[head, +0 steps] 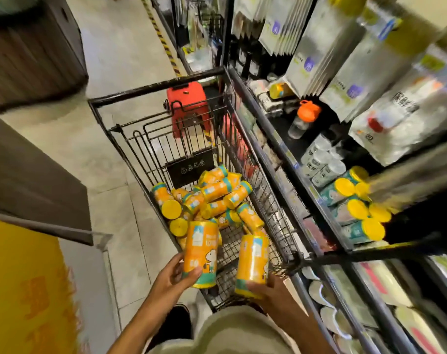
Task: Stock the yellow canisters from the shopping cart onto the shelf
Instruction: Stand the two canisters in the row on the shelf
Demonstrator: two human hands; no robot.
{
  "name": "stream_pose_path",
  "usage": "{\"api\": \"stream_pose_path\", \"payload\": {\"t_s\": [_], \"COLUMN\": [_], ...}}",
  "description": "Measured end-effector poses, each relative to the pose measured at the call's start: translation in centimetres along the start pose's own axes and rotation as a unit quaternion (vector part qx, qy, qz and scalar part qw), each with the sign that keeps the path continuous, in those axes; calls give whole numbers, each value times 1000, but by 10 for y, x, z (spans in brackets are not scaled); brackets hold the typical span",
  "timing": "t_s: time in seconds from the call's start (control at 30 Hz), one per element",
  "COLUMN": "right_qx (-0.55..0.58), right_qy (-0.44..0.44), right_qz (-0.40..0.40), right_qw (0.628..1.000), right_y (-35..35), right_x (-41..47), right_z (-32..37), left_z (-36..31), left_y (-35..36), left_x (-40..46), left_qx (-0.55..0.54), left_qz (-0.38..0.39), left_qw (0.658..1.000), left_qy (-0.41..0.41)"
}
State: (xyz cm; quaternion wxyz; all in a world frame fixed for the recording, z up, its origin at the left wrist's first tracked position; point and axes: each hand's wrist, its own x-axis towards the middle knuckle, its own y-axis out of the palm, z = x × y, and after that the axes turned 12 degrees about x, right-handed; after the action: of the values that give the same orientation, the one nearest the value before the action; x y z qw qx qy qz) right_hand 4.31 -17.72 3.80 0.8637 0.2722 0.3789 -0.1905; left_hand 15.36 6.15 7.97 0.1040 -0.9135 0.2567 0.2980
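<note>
2 upright canisters (200,254), 1 per hand (177,273)

Dim warm indoor light. Heavy motion blur toward the edges, worst on hanging packs (385,80) at 2 o'clock; canisters (212,195) near centre fairly sharp. Wide-angle bending at borders; shelf (319,139) interior dark.

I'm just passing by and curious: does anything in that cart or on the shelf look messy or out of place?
Mostly the cart: its yellow canisters lie jumbled on their sides, while those on the shelf are stacked neatly. Each hand, left and right, holds one. Nothing looks spilled or damaged.
</note>
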Motion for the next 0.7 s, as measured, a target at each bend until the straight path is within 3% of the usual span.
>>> {"api": "stream_pose_path", "payload": {"t_s": [0.23,0.37,0.47,0.7], "right_qx": [131,207,230,252], "right_qy": [-90,-90,-120,-204], "right_qz": [-90,-96,-90,-167], "right_qw": [983,969,961,931], "right_y": [38,30,15,-35], "right_x": [-62,-94,-118,-189], "right_z": [-58,-84,-100,-148], "left_z": [26,34,36,38], "left_y": [-39,-35,-19,61], "left_x": [-23,-34,-39,-59], "left_qx": [23,34,45,113], "left_qz": [83,113,136,204], "left_qw": [996,993,990,972], "left_qy": [0,-11,-8,6]}}
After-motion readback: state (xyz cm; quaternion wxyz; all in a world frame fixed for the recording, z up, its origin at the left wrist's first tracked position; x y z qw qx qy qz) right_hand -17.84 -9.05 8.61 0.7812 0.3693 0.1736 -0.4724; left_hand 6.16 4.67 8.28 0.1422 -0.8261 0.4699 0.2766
